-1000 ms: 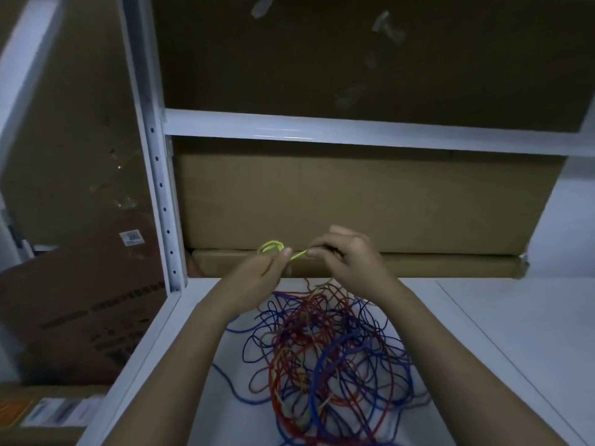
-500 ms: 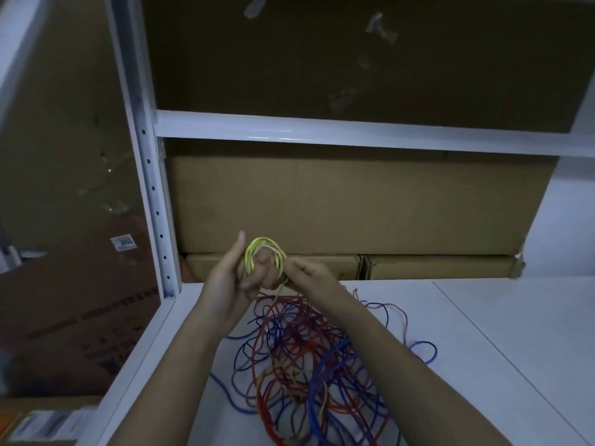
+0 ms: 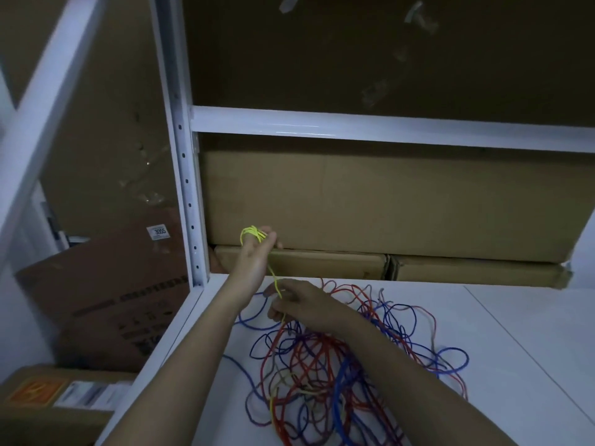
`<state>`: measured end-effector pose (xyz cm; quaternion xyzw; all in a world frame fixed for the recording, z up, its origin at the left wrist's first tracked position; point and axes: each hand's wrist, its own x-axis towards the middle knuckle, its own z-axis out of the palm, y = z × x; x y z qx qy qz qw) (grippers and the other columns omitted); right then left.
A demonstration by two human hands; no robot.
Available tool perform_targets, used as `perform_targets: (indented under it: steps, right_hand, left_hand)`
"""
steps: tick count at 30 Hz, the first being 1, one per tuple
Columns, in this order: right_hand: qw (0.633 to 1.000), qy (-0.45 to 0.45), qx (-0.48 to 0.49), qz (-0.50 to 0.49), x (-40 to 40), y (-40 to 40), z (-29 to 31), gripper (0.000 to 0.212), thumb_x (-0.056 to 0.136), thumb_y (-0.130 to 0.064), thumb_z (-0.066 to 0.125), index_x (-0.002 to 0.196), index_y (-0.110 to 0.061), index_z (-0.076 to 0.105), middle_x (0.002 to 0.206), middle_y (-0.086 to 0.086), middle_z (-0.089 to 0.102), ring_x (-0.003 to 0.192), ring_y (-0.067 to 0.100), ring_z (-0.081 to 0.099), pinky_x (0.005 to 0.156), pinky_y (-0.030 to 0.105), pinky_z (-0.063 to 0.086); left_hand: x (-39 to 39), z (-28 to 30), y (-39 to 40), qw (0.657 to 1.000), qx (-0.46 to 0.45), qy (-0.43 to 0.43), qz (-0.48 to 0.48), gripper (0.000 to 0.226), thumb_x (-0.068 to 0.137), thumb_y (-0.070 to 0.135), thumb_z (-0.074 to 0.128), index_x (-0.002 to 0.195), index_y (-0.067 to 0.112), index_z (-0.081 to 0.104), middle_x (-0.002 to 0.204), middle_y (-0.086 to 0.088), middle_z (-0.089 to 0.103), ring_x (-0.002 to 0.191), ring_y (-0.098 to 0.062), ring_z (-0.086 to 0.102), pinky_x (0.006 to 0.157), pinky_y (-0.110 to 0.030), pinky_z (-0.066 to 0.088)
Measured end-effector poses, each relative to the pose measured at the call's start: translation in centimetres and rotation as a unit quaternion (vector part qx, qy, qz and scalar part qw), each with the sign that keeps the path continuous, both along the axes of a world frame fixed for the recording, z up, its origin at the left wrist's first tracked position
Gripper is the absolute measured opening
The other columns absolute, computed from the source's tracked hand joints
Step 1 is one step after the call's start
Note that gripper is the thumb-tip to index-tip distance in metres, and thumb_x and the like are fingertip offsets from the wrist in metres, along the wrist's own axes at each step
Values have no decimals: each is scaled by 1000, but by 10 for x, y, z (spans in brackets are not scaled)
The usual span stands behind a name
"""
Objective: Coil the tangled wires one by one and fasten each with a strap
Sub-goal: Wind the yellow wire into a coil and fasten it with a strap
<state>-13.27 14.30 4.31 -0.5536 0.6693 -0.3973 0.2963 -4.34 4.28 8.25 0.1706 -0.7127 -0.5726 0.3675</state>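
A tangle of red and blue wires [image 3: 325,358] lies on the white shelf [image 3: 502,375] in front of me. My left hand [image 3: 257,252] is raised above the shelf's left end, with loops of a yellow wire [image 3: 251,234] wound around its fingers. From that coil the yellow wire runs down to my right hand [image 3: 293,304], which pinches it just above the tangle. Below my right hand the yellow strand disappears into the pile.
Large cardboard boxes [image 3: 370,201] fill the back of the shelf, with flatter boxes [image 3: 328,262] under them. A white perforated upright post [image 3: 186,175] stands at the left and a white crossbar [image 3: 386,128] runs above. More cartons [image 3: 106,297] lean to the left, below the shelf.
My right hand has dropped away from the left, sliding down the yellow wire to the pile. My left hand stayed raised with the coil on its fingers.
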Motion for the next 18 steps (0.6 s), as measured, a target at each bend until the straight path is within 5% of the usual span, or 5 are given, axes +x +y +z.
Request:
perform_targets:
  steps: [2,6,12,15,18]
  right_hand:
    - [997,67,40,9,-3,1,0,24,94,-19,58,118,-17,53,101,7,69,94,22,66,89,38,53]
    - [989,136,51,1,-13,11,-3,18,93,-19,59,107,-8,63,98,8,70,89,21,65,81,33,53]
    - [938,324,-33,-122,-42,24,-15,18,94,-21,58,107,-13,69,102,6,67,81,12,56,72,24,45]
    - [939,306,-74,-138,-42,25,-12,16,93,-23,60,101,-14,70,95,4,69,77,12,56,71,27,49]
    - [962,245,-55,-105,-36,33,-10,23,96,-28,55,113,-16,65,98,0,68,77,5,55,65,11,41]
  left_hand:
    - [2,-13,-7,996,-66,-63,4,16,103,26,38,106,11,44,111,3,46,104,-7,44,91,-26,30]
    - [8,-35,-28,927,-322,-188,45,27,100,30,39,78,15,32,75,-1,35,63,-14,34,63,-33,33]
    - [14,-47,-13,850,-416,-322,-19,39,95,47,49,74,16,35,70,-1,37,58,-12,35,55,-30,31]
    - [13,-48,-5,795,-498,-348,-3,35,98,43,44,77,16,36,68,4,33,58,-9,33,50,-23,26]
    - [17,-49,-9,788,-533,-305,46,33,100,38,42,77,14,39,65,5,29,63,-21,39,57,-33,29]
